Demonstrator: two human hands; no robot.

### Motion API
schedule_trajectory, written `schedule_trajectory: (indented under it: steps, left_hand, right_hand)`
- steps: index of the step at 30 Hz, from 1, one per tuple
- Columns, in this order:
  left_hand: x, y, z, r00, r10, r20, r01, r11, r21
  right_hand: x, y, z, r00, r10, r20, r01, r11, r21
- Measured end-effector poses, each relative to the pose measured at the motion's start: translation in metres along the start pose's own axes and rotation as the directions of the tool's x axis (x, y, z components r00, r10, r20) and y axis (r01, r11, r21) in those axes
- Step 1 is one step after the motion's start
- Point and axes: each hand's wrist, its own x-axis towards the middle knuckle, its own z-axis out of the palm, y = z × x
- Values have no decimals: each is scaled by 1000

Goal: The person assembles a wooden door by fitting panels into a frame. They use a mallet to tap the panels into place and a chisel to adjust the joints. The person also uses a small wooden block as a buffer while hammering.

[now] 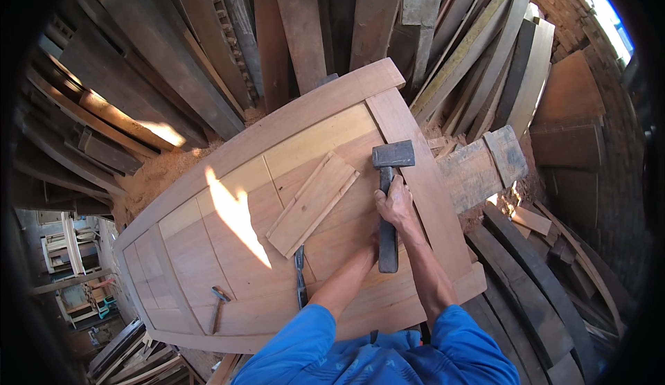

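My right hand (pixel 396 203) is closed round the dark handle of a hammer (pixel 393 155), just below its heavy blocky head. The handle points back toward my body. My left hand (pixel 375 241) reaches in beside that handle, and its fingers are hidden behind the handle and my right hand. Both hands are above the right end of a large panelled wooden door (pixel 332 229). A short wooden block (pixel 313 205) lies slantwise on the panels, left of the hammer. A dark chisel-like tool (pixel 300 274) sticks out below the block.
A small hammer (pixel 218 309) lies on the door's near left part. Planks (pixel 377 18) lean all round the far side, with sawdust (pixel 156 187) at their feet. A worn board (pixel 485 167) juts out beyond the door's right end. Dark timbers (pixel 533 295) are stacked at the right.
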Motion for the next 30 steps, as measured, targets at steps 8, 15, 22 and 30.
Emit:
schedule_trajectory:
  steps: [8,15,22,30]
  left_hand:
    - [17,-1,-12,986,6,168,-25,993,112]
    - [28,-2,15,970,-44,237,-8,977,214]
    - [27,0,72,1000,3,-18,16,330,944]
    - [22,1,21,977,58,-206,-62,998,-15]
  right_hand:
    - [-20,-17,-17,993,-39,112,70,956,-285]
    - [-41,-40,-3,991,-134,14,119,820,-560]
    - [-49,13,-18,988,-155,3,155,988,18]
    - [-210,102,-121,922,224,314,-383,435,815]
